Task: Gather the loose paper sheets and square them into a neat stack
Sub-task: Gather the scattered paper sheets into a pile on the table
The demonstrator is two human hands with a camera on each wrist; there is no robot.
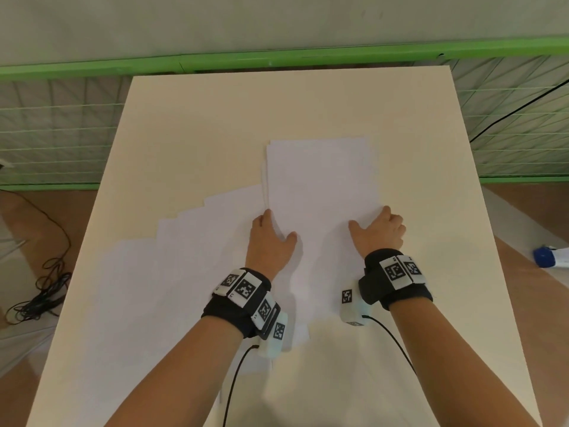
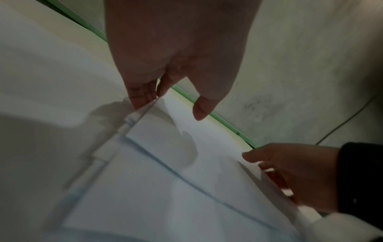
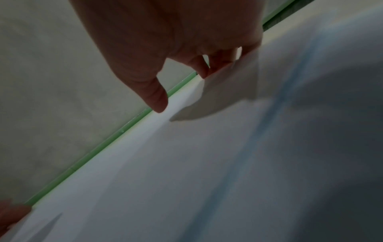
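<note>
A rough stack of white paper sheets [image 1: 320, 180] lies in the middle of the cream table [image 1: 191, 118], its edges uneven. More loose sheets [image 1: 184, 251] fan out to the left and toward me. My left hand [image 1: 278, 224] holds the stack's left edge, fingers tucked at the edge and thumb over the top. In the left wrist view the fingers [image 2: 143, 98] meet the paper edge [image 2: 165, 131]. My right hand [image 1: 369, 218] grips the right edge, and its fingers [image 3: 223, 65] curl under a lifted paper flap [image 3: 223, 95].
A green wire fence [image 1: 61, 134] runs behind and beside the table. A tangle of black cables [image 1: 40, 291] lies on the floor at the left. At the right edge a white bottle with a blue cap [image 1: 551, 257] lies on the floor.
</note>
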